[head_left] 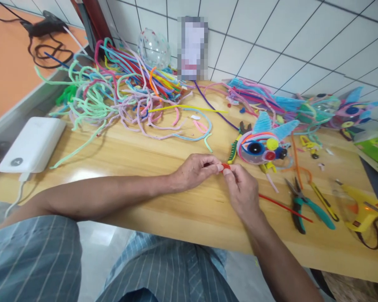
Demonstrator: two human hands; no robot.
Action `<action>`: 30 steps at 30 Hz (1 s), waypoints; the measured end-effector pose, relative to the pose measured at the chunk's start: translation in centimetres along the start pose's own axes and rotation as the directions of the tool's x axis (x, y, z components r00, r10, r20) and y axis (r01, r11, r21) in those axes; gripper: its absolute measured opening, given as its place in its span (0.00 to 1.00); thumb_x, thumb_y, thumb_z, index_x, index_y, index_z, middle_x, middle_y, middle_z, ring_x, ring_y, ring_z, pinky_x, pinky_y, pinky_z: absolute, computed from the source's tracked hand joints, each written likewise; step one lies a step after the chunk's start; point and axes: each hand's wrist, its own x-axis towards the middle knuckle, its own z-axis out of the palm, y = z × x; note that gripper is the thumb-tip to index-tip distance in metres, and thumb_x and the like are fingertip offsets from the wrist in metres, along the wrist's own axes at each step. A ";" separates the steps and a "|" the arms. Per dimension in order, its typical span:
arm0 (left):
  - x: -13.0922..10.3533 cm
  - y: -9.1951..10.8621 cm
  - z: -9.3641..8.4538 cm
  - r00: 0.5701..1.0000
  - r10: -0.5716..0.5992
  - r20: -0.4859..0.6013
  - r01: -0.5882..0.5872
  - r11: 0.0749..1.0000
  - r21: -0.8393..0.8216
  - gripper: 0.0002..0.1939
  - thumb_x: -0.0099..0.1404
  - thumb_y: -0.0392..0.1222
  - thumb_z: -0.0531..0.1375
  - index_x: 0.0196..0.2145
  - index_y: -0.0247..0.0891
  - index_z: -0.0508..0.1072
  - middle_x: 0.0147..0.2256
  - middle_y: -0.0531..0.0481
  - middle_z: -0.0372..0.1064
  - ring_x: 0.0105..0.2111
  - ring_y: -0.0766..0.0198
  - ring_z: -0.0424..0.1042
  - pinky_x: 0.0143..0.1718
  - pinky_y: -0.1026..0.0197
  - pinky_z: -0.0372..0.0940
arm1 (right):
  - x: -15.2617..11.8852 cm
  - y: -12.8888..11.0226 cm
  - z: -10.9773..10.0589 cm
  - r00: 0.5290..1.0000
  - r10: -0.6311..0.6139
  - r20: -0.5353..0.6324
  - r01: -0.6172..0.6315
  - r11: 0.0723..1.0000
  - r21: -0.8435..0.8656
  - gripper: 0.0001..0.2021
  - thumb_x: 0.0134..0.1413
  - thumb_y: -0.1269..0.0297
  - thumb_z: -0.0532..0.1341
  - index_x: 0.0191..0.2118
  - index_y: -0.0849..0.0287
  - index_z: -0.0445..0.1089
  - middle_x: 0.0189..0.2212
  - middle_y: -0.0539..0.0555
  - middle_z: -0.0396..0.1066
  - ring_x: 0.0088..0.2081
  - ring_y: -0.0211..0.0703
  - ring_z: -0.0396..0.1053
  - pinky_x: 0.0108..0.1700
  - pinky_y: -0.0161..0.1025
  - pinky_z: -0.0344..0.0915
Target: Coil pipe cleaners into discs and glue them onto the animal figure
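Observation:
Both of my hands meet over the front of the wooden table. My left hand (195,172) pinches one side of a red pipe cleaner (226,166), bent into a small bundle. My right hand (242,186) grips its other side, thumb on top. A straight red length (285,207) sticks out past my right hand toward the pliers; whether it joins the bundle is hidden. Just beyond my fingers are green-and-yellow handled cutters (233,151). Right behind them is a fish-like craft figure (260,147) with light blue pipe-cleaner fins and button-like round pieces.
Loose pipe cleaners (94,96) are heaped at the back left, with a clear balloon (154,48) behind. A white power bank (33,144) lies left. To the right are teal-handled pliers (302,205), a yellow cutter knife (324,200) and a yellow glue gun (365,207). A blurred phone (193,48) leans on the wall.

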 end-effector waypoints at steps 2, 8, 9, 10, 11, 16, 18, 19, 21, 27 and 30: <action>0.0 -0.2 0.0 1.000 -0.004 0.013 0.003 1.000 0.002 0.18 0.70 0.52 0.60 0.33 0.34 0.78 0.31 0.50 0.74 0.33 0.65 0.68 0.38 0.63 0.64 | -0.1 0.2 0.0 1.000 -0.005 0.000 0.005 1.000 -0.003 0.13 0.70 0.57 0.55 0.33 0.53 0.66 0.23 0.46 0.65 0.26 0.41 0.62 0.33 0.39 0.58; 0.1 -0.5 0.0 0.999 -0.042 0.024 0.042 0.999 0.002 0.18 0.70 0.54 0.60 0.33 0.35 0.77 0.30 0.52 0.71 0.31 0.66 0.66 0.35 0.64 0.62 | 0.0 0.3 0.2 1.000 -0.012 0.017 0.011 0.999 0.030 0.13 0.70 0.57 0.55 0.33 0.53 0.67 0.24 0.47 0.67 0.26 0.41 0.63 0.33 0.39 0.59; 0.2 -0.4 0.0 0.998 -0.053 0.021 0.053 0.999 -0.008 0.19 0.69 0.55 0.60 0.33 0.35 0.76 0.29 0.52 0.71 0.31 0.66 0.66 0.35 0.64 0.62 | 0.1 0.3 0.2 1.000 -0.005 0.020 0.004 0.999 0.042 0.13 0.71 0.56 0.55 0.33 0.53 0.67 0.24 0.47 0.67 0.26 0.41 0.63 0.33 0.39 0.59; 0.2 -0.3 0.0 0.998 -0.061 0.017 0.062 0.998 -0.019 0.19 0.69 0.56 0.60 0.33 0.35 0.76 0.29 0.52 0.70 0.30 0.67 0.65 0.35 0.64 0.62 | 0.1 0.3 0.2 1.000 0.002 0.023 -0.004 0.999 0.052 0.13 0.71 0.56 0.55 0.33 0.53 0.67 0.24 0.47 0.67 0.27 0.41 0.63 0.33 0.39 0.60; 0.2 -0.3 0.0 0.998 -0.069 0.013 0.069 0.997 -0.031 0.20 0.69 0.57 0.60 0.33 0.35 0.75 0.29 0.52 0.69 0.30 0.67 0.65 0.34 0.64 0.61 | 0.1 0.4 0.2 1.000 0.008 0.026 -0.010 0.998 0.062 0.13 0.71 0.55 0.55 0.33 0.53 0.67 0.24 0.47 0.67 0.27 0.41 0.64 0.33 0.38 0.60; 0.2 -0.3 -0.1 0.997 -0.079 0.022 0.080 0.996 -0.028 0.21 0.69 0.58 0.61 0.33 0.34 0.76 0.28 0.53 0.68 0.29 0.67 0.64 0.34 0.64 0.61 | 0.0 0.4 0.2 0.998 0.022 0.053 -0.027 0.996 0.089 0.13 0.71 0.56 0.55 0.34 0.53 0.67 0.25 0.47 0.67 0.28 0.42 0.64 0.34 0.39 0.60; 0.2 -0.3 -0.1 0.997 -0.073 0.032 0.074 0.997 -0.028 0.21 0.69 0.58 0.61 0.34 0.34 0.76 0.28 0.53 0.68 0.29 0.67 0.64 0.34 0.64 0.61 | 0.0 0.4 0.1 0.998 0.023 0.055 -0.028 0.995 0.095 0.13 0.71 0.56 0.55 0.34 0.54 0.67 0.25 0.47 0.67 0.27 0.41 0.64 0.34 0.39 0.60; 0.2 -0.4 -0.1 0.997 -0.071 0.036 0.073 0.997 -0.033 0.21 0.69 0.57 0.61 0.34 0.34 0.76 0.28 0.53 0.68 0.29 0.67 0.64 0.34 0.64 0.61 | 0.0 0.4 0.1 0.998 0.024 0.057 -0.030 0.995 0.098 0.13 0.71 0.56 0.55 0.34 0.54 0.67 0.25 0.47 0.67 0.27 0.41 0.64 0.34 0.39 0.60; 0.2 -0.3 -0.1 0.996 -0.075 0.039 0.077 0.996 -0.041 0.21 0.69 0.57 0.61 0.34 0.34 0.76 0.28 0.53 0.68 0.29 0.68 0.64 0.34 0.64 0.61 | 0.1 0.4 0.1 0.998 0.036 0.060 -0.042 0.994 0.102 0.13 0.71 0.56 0.55 0.34 0.54 0.67 0.25 0.47 0.67 0.27 0.41 0.64 0.34 0.39 0.60; 0.3 -0.1 0.1 0.993 -0.117 0.014 0.118 0.991 -0.066 0.21 0.68 0.58 0.62 0.34 0.35 0.76 0.30 0.52 0.70 0.30 0.66 0.66 0.35 0.63 0.63 | 0.2 0.6 -0.2 0.993 0.093 0.067 -0.102 0.985 0.141 0.12 0.69 0.53 0.58 0.38 0.55 0.71 0.29 0.49 0.73 0.29 0.42 0.67 0.35 0.39 0.63; 0.3 0.0 0.0 0.995 -0.102 0.010 0.102 0.993 -0.065 0.20 0.68 0.57 0.62 0.33 0.35 0.76 0.29 0.52 0.70 0.30 0.67 0.65 0.34 0.64 0.62 | 0.2 0.7 -0.3 0.994 0.105 0.037 -0.109 0.985 0.135 0.12 0.68 0.53 0.58 0.38 0.55 0.71 0.29 0.49 0.74 0.28 0.42 0.66 0.34 0.40 0.63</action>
